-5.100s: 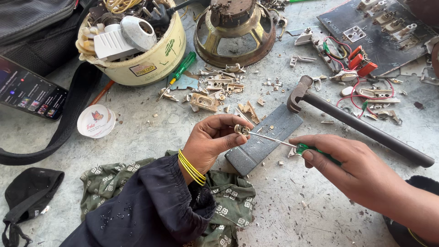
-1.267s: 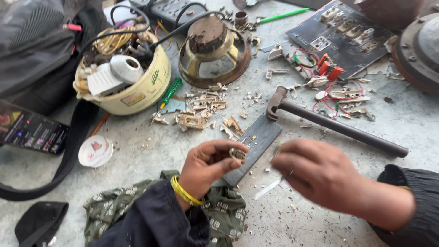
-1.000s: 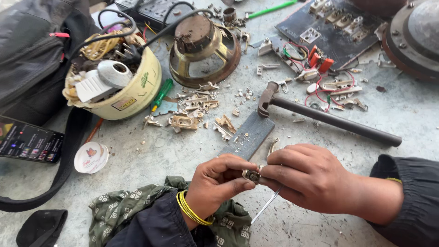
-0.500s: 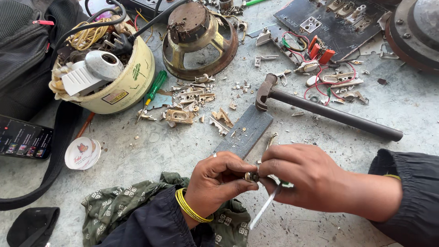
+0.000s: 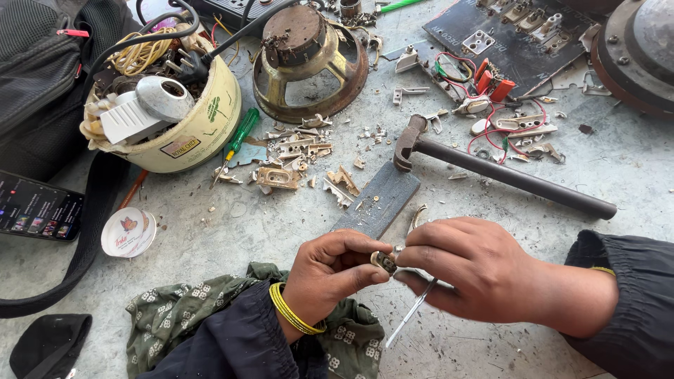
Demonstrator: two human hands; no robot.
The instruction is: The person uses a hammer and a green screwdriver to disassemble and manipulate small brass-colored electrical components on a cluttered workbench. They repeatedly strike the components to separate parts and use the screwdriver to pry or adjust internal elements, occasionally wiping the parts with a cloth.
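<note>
Brass-coloured and tiny, the metal fitting (image 5: 383,262) sat pinched between left hand (image 5: 335,272) and right hand (image 5: 472,270), just below the flat file (image 5: 379,200). It looked light, stiff and easily dropped, best gripped by fingertips across its sides.

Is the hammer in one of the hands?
No, the hammer lies on the floor beyond both hands, while the left hand and right hand pinch a small metal part together.
</note>
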